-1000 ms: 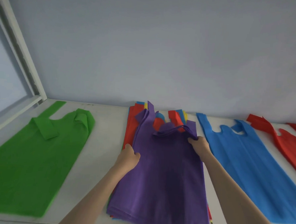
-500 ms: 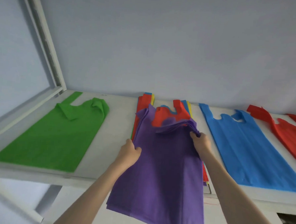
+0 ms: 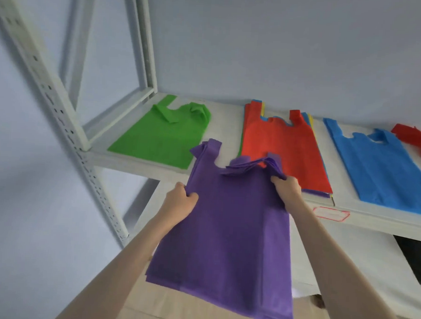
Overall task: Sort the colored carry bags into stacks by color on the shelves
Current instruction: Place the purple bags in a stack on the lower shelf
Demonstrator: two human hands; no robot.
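Both hands hold a purple non-woven fabric carry bag in the air in front of the white metal shelf, clear of the shelf's front edge. The left hand grips the bag's left edge just below its handle loop; the right hand pinches the crumpled right handle and shoulder. The bag hangs below the hands, and its layered lower edge suggests more than one purple bag held together, though I cannot tell for certain.

On the shelf, a flat green fabric carry bag lies at the left. A mixed pile of carry bags with a red one on top sits in the middle, with blue, yellow and purple edges showing beneath. A flat blue fabric carry bag lies to its right, and a red fabric carry bag lies at the far right, partly out of view.

The step in hand looks like carrying the purple off the mixed pile towards a place of its own. No purple stack shows on this shelf, so the next move calls for choosing a bare spot, perhaps the lower shelf visible beneath, then laying the bag flat with its handles smoothed out.
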